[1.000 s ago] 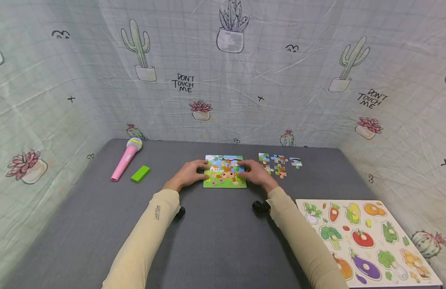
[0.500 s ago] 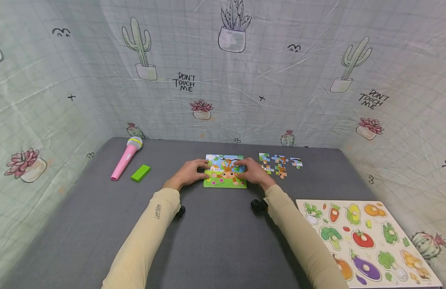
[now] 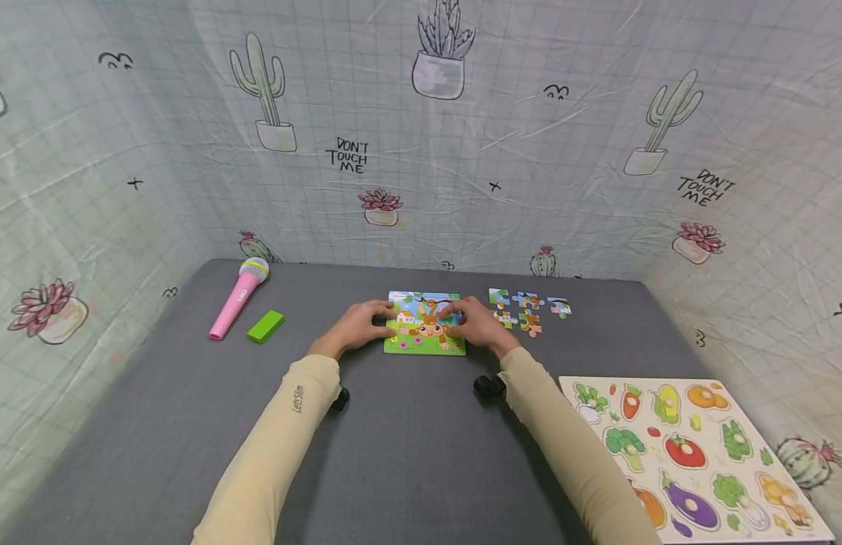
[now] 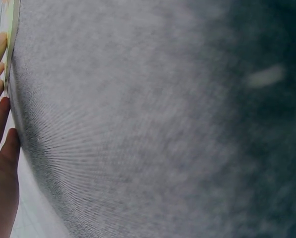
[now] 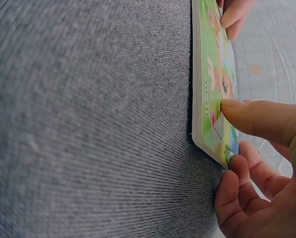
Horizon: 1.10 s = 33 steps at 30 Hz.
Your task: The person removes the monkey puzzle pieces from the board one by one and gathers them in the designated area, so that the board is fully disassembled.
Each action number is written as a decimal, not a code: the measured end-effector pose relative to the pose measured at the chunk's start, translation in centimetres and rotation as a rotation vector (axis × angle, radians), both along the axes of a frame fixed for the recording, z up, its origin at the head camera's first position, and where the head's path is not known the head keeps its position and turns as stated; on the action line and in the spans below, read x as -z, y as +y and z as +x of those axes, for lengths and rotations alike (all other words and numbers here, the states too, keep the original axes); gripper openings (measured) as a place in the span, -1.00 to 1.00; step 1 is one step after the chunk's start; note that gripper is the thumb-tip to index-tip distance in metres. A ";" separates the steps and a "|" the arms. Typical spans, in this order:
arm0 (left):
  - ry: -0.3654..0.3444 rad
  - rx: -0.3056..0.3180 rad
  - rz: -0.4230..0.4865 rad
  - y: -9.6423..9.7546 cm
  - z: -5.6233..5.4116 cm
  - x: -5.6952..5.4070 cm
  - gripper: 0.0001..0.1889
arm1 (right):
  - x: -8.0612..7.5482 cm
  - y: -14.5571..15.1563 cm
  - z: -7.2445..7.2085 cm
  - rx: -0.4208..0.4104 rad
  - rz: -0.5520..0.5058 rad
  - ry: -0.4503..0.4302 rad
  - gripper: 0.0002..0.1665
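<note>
A small jigsaw puzzle (image 3: 424,347) with a monkey picture lies flat on the grey table, seen edge-on in the right wrist view. My left hand (image 3: 356,327) grips its left side, thumb low and fingers higher up. In the left wrist view, the left fingertips (image 4: 5,106) line the board's edge. On the right side, my right hand (image 3: 482,325) holds the board with thumb and forefinger over the picture. The right thumb (image 5: 257,116) rests on the printed face, and curled fingers (image 5: 230,191) sit against the corner.
Several loose puzzle pieces (image 3: 530,322) lie right of the board. A vegetable peg board (image 3: 666,473) sits at the front right, partly under the right sleeve. At the back left are a pink toy microphone (image 3: 234,301) and a green block (image 3: 266,327). A printed cloth (image 3: 421,227) walls the table.
My right hand has shifted slightly left, its thumb and forefinger farther over the picture. The left hand and the puzzle have stayed in place.
</note>
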<state>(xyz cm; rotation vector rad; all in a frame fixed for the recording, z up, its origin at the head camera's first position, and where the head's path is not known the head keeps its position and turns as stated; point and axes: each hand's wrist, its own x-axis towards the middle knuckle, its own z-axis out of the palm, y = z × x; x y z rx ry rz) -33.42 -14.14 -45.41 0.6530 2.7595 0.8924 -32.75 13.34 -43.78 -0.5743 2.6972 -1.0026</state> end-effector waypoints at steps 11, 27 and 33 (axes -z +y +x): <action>-0.008 0.003 0.005 0.0 -0.1 0.0 -0.54 | 0.1 0.0 -0.1 -0.001 -0.004 -0.017 -0.63; -0.010 0.005 0.002 -0.1 -0.4 0.2 -0.54 | 0.2 -0.5 -0.1 0.030 0.015 0.021 -0.64; -0.001 0.013 -0.008 -0.2 -0.5 0.4 -0.53 | 0.2 -0.3 -0.2 0.016 0.014 0.045 -0.65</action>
